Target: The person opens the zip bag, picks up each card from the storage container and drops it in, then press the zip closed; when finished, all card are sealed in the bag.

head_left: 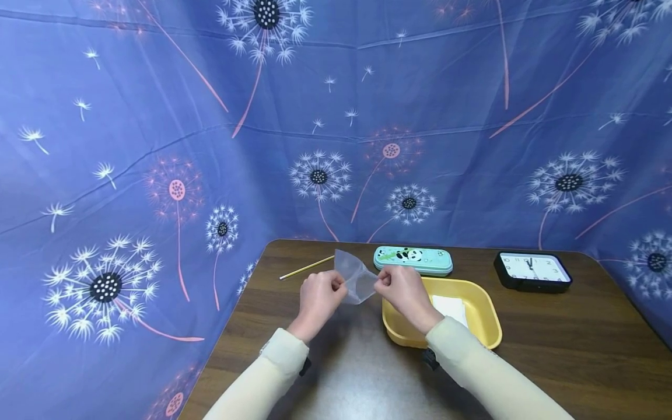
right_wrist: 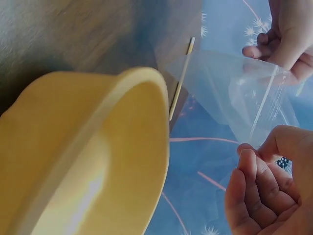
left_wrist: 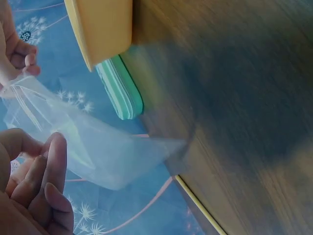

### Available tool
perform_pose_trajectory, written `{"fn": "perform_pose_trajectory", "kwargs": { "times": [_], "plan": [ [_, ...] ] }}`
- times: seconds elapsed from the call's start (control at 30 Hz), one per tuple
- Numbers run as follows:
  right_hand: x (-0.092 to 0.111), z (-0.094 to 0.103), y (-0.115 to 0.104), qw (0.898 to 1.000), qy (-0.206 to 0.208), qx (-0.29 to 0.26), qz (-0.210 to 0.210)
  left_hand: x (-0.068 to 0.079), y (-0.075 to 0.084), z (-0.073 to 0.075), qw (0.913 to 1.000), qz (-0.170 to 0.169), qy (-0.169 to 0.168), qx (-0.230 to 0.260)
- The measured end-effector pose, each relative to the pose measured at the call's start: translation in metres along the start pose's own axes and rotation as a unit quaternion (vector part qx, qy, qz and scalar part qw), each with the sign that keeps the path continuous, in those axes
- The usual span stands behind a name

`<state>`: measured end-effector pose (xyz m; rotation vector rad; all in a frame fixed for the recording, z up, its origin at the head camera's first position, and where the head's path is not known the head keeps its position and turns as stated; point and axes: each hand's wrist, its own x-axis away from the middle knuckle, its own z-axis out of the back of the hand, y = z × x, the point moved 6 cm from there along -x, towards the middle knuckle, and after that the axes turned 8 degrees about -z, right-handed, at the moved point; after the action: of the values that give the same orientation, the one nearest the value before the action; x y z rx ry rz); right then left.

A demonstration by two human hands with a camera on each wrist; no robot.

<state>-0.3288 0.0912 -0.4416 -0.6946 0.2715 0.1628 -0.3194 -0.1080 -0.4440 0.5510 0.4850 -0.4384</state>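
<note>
A clear zip-top plastic bag point(head_left: 358, 279) hangs between both hands above the table. My left hand point(head_left: 321, 297) pinches one side of its upper edge. The other side is pinched by my right hand point(head_left: 406, 291), with thumb and curled forefinger. In the right wrist view the zip strip of the bag point(right_wrist: 264, 98) runs between the two hands. The bag's body hangs loose, and I see nothing inside it. Right of the bag, partly under my right forearm, a yellow plastic basin point(head_left: 490, 315) holds something white and flat point(head_left: 450, 309).
A thin yellow pencil-like stick point(head_left: 310, 267) lies at the back left of the brown table point(head_left: 567, 344). Behind the basin is a mint pencil case point(head_left: 415, 261) with a panda picture. A black-framed clock point(head_left: 532, 271) stands at the back right, before a blue dandelion-patterned curtain point(head_left: 472, 192).
</note>
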Motion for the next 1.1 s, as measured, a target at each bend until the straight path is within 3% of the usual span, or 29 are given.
{"fn": "perform_pose_trajectory", "kwargs": {
  "times": [0.2, 0.37, 0.6, 0.83, 1.1],
  "plan": [
    [0.001, 0.004, 0.004, 1.0, 0.004, 0.012, 0.015, 0.003, -0.005, 0.004, 1.0, -0.002, 0.001, -0.008],
    [0.003, 0.005, -0.001, 0.999, 0.017, 0.018, 0.042, 0.002, -0.001, 0.004, 0.9992, -0.019, 0.005, -0.033],
    [0.009, 0.005, -0.017, 0.995, 0.035, 0.037, 0.09, -0.005, 0.019, 0.004, 0.9939, -0.065, 0.027, -0.084],
    [0.016, 0.005, -0.033, 0.99, 0.037, 0.05, 0.125, -0.016, 0.041, 0.009, 0.9893, -0.106, 0.048, -0.088],
    [0.021, 0.007, -0.041, 0.98, 0.076, 0.071, 0.173, -0.021, 0.057, 0.017, 0.9768, -0.154, 0.07, -0.131]
  ]
}}
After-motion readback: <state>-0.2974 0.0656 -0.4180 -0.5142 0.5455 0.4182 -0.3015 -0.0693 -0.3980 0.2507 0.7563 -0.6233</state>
